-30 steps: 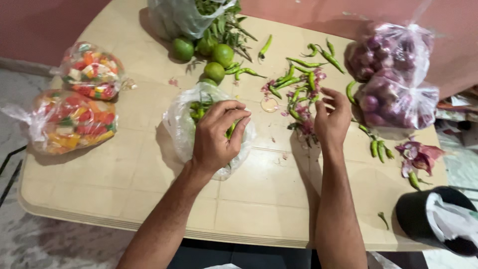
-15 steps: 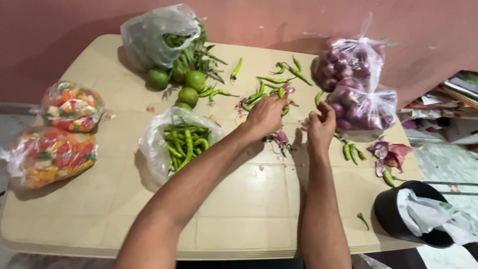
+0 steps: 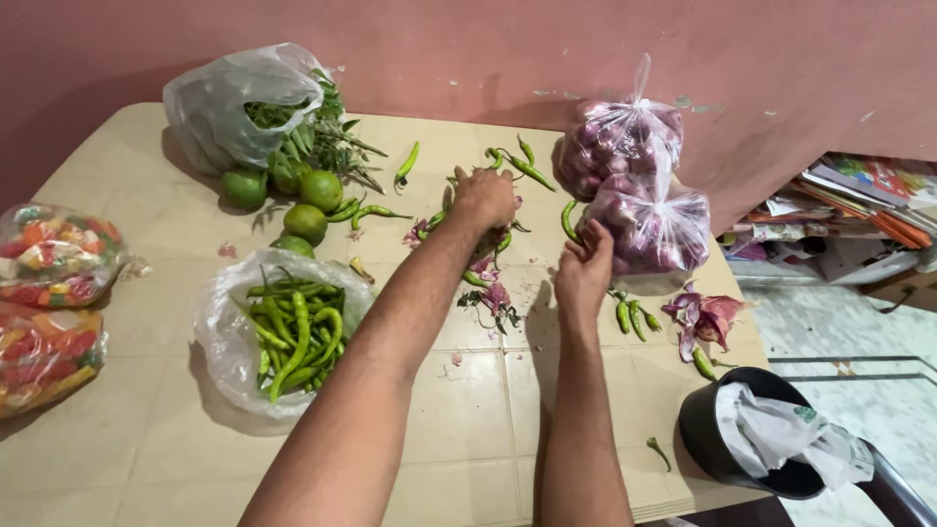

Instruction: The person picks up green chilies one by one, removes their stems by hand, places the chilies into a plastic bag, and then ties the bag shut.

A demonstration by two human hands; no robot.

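My left hand (image 3: 483,197) reaches across the beige table (image 3: 488,410) and closes on loose green chillies (image 3: 508,161) scattered near the far edge, among purple onion peel. My right hand (image 3: 584,273) rests close by with its fingers loosely apart, their tips by a single green chilli (image 3: 567,221) beside a clear bag of purple onions (image 3: 652,232). An open clear plastic bag (image 3: 217,337) holding several green chillies (image 3: 293,332) lies left of my left forearm.
A second onion bag (image 3: 620,137) stands by the pink wall. Limes (image 3: 320,190) and a bag of leafy greens (image 3: 229,102) sit at the back left. Two bags of colourful snacks (image 3: 54,249) lie at the left edge. A black bin (image 3: 712,439) stands front right, with onion peels (image 3: 708,314) nearby.
My left hand left the chilli bag and moved right and farther away onto the loose chillies. My right hand shifted toward the onion bag. The view tilted up.
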